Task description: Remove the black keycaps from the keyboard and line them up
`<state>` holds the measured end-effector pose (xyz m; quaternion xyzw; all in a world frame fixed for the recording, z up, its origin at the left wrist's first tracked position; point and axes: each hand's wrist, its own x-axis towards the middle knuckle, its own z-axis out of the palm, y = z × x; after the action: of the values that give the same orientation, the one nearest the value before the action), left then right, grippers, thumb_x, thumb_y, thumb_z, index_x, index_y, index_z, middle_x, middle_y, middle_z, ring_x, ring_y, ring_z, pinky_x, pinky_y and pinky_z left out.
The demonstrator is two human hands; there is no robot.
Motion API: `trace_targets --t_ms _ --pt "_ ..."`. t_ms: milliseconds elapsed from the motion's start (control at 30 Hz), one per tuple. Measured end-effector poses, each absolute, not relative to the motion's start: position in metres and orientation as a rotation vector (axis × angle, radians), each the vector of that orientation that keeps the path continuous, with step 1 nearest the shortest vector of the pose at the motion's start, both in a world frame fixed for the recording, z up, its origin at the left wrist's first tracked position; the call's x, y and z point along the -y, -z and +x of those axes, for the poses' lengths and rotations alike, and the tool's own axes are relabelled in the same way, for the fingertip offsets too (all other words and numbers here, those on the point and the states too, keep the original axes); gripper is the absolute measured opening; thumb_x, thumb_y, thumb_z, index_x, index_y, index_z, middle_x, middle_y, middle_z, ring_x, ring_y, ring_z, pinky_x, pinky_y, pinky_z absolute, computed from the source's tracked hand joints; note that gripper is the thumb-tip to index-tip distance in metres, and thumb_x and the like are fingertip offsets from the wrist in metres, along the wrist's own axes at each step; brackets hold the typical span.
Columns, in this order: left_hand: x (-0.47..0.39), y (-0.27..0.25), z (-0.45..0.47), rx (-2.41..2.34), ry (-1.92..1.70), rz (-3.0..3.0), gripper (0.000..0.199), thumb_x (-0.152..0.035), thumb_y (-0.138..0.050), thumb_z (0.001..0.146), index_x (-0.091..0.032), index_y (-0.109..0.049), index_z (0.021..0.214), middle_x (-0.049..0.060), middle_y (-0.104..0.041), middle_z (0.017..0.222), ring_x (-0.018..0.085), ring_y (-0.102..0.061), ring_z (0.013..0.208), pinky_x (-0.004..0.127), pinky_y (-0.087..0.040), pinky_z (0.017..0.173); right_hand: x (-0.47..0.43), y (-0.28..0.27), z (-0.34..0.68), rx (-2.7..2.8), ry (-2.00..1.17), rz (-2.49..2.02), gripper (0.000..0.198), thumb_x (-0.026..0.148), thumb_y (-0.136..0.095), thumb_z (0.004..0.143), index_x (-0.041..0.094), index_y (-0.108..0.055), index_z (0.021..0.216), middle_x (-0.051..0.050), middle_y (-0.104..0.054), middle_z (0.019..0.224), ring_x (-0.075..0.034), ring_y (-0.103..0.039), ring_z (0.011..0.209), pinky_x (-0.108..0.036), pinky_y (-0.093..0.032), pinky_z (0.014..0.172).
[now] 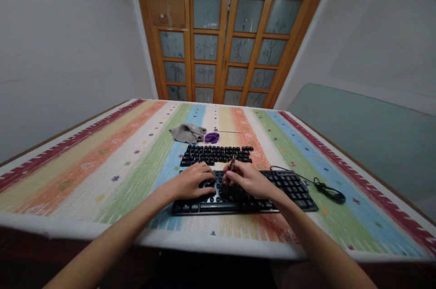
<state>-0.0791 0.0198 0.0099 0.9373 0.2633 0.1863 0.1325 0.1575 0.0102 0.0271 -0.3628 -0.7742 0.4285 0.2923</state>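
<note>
A black keyboard (218, 208) lies near the table's front edge, its upper left part bare of keycaps. Across that bare part rests my left hand (194, 181), fingers spread and touching the keyboard. My right hand (250, 178) is closed in a pinch over the middle of the keyboard. From between its fingers sticks up a slim brownish tool (232, 164); its lower end is hidden, so I cannot tell its kind. Loose black keycaps (195, 157) are laid out in rows just behind the keyboard.
Behind the keycaps lie a crumpled grey cloth (188, 133), a purple lump (211, 137) and a thin rod (229, 131). The keyboard's bundled cable (329, 191) sits at right. A striped tablecloth (126, 166) covers the table; wooden glass-paned doors (225, 48) stand beyond.
</note>
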Motion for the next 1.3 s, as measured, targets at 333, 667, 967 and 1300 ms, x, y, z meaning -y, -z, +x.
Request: trace_targets --t_ms 333,667,967,1300 --pt "-0.014 -0.025 -0.06 -0.663 -0.711 2.131 0.042 -0.033 -0.074 0.081 -0.02 -0.058 0.118 0.006 -0.069 0.107 0.018 -0.064 0.093 0.033 -0.05 0.084 0.0 -0.044 0.171 1.99 -1.098 -0.735 0.024 0.04 -0.053 0.096 0.017 -0.059 0.102 -0.008 -0.068 0.092 -0.018 -0.065 0.086 -0.033 -0.053 0.08" --pt "-0.014 -0.024 -0.053 -0.685 -0.755 2.2 0.032 -0.029 -0.071 0.083 -0.018 -0.06 0.111 0.005 -0.069 0.104 0.018 -0.064 0.092 0.033 -0.05 0.084 0.006 -0.039 0.179 2.028 -0.857 -0.812 0.016 0.03 -0.052 0.096 0.018 -0.062 0.099 -0.006 -0.067 0.09 -0.017 -0.064 0.082 -0.03 -0.051 0.076" --pt "-0.01 -0.018 -0.046 -0.736 -0.848 2.616 0.009 -0.023 -0.061 0.087 -0.017 -0.062 0.094 0.008 -0.064 0.102 0.022 -0.057 0.098 0.036 -0.048 0.087 0.007 -0.038 0.178 2.089 -0.629 -0.872 0.012 0.021 -0.052 0.093 0.017 -0.063 0.091 -0.006 -0.068 0.088 -0.016 -0.063 0.075 -0.028 -0.05 0.071" --pt "-0.034 -0.025 -0.048 -0.811 -0.958 2.591 0.005 -0.018 -0.062 0.083 -0.018 -0.06 0.087 0.007 -0.057 0.106 0.021 -0.055 0.104 0.037 -0.047 0.094 0.008 -0.037 0.182 2.078 -0.548 -0.966 0.014 0.023 -0.05 0.094 0.017 -0.062 0.093 -0.008 -0.069 0.09 -0.02 -0.065 0.082 -0.032 -0.051 0.075"
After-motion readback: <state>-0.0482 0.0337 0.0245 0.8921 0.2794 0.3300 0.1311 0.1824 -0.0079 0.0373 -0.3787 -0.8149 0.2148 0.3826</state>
